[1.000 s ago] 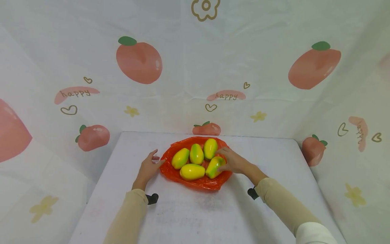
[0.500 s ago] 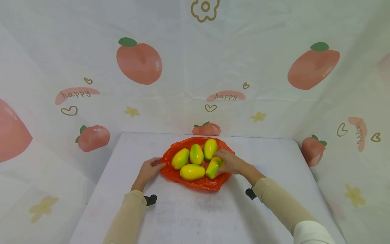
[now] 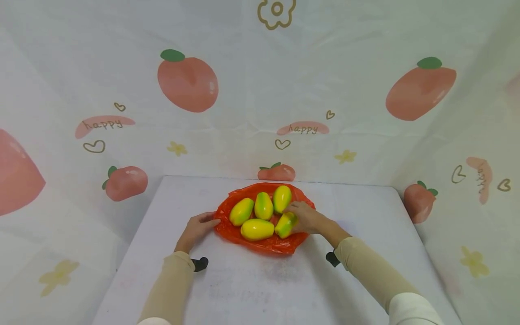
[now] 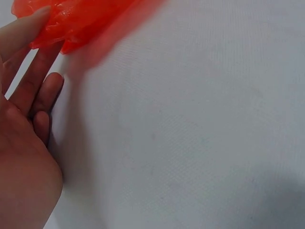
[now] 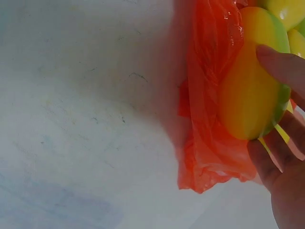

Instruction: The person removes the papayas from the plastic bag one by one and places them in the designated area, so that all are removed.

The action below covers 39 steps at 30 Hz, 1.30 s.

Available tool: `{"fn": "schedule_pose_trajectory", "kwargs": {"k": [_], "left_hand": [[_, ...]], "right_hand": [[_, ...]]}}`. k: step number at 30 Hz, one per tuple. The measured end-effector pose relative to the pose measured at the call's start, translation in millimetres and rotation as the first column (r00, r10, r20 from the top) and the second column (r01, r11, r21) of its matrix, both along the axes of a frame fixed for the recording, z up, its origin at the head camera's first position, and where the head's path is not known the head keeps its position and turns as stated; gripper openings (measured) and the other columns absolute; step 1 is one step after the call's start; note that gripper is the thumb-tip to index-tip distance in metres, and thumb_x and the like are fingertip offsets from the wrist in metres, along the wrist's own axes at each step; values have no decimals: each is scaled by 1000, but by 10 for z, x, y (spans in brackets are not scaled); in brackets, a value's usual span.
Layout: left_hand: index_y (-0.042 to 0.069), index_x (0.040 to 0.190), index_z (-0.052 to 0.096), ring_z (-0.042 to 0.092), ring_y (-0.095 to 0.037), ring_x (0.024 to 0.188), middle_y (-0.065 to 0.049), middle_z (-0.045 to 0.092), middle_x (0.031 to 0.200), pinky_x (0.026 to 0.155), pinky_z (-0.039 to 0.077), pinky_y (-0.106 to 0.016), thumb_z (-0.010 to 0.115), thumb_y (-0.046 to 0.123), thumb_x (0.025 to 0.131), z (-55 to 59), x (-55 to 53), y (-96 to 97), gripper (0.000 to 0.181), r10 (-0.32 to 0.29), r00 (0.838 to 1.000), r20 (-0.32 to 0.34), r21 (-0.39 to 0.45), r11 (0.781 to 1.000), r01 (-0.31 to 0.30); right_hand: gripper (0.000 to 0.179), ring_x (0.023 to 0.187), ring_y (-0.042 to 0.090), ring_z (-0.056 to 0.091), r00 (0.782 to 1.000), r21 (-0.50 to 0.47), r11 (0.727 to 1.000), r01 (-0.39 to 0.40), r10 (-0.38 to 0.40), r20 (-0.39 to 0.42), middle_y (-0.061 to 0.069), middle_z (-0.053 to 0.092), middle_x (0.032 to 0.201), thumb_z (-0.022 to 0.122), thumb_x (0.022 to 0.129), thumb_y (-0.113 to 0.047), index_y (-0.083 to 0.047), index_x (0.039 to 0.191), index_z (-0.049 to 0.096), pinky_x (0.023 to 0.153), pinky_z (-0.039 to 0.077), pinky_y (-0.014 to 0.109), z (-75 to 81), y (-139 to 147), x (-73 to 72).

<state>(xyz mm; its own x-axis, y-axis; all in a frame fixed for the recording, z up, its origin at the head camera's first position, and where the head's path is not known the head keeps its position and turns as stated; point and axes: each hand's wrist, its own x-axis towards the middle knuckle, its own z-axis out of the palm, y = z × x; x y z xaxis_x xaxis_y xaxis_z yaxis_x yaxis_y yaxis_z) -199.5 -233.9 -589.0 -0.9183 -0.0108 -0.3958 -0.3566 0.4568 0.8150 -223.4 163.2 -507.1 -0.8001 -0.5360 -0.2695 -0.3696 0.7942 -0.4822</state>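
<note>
A red plastic bag (image 3: 260, 246) lies spread out on the table, and several yellow-green mangoes (image 3: 257, 229) rest on it. My left hand (image 3: 196, 230) pinches the bag's left edge; in the left wrist view its thumb (image 4: 26, 31) lies over the red film with fingers beneath. At the right end, my right hand (image 3: 308, 218) grips the front right mango (image 3: 285, 225). In the right wrist view the thumb presses on top of that mango (image 5: 252, 81) while the other fingers reach around its side. Part of the mango is hidden by the hand in the head view.
The bag sits toward the back of a white table (image 3: 252, 289). A pale cloth backdrop (image 3: 243, 81) printed with fruit, hearts and flowers stands behind and along both sides. More mangoes (image 5: 286, 12) lie close beside the gripped one.
My left hand has closed its fingers and lowered onto the bag's edge. The right hand has moved slightly left and settled around the front right mango. The mangoes have barely moved.
</note>
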Motion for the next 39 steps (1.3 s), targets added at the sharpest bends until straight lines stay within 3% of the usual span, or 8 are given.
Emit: {"fn": "schedule_pose_trajectory", "kwargs": {"k": [12, 30, 39], "left_hand": [[16, 142, 61, 52, -32, 139, -11, 62, 145, 121, 37, -55, 72, 49, 92, -60, 7, 21, 62, 18, 998, -66, 39, 999, -15], [14, 141, 62, 53, -33, 138, -12, 63, 143, 121, 38, -55, 72, 44, 93, -73, 24, 5, 58, 32, 996, -83, 50, 998, -28], [14, 141, 62, 53, -33, 138, -12, 63, 143, 121, 38, -55, 70, 41, 95, -56, 36, 1, 55, 42, 996, -79, 43, 998, -39]], "right_hand": [[57, 127, 31, 45, 995, 29, 997, -68, 70, -68, 7, 56, 141, 83, 85, -16, -16, 139, 64, 104, 53, 49, -39, 46, 26], [58, 122, 26, 45, 990, 14, 994, -106, 107, -94, 3, 57, 141, 84, 84, -23, -17, 138, 64, 99, 55, 44, 12, 58, 54], [59, 127, 28, 48, 988, -24, 992, -123, 120, -100, 4, 57, 142, 84, 85, -27, -17, 139, 63, 105, 53, 48, 79, 43, 47]]}}
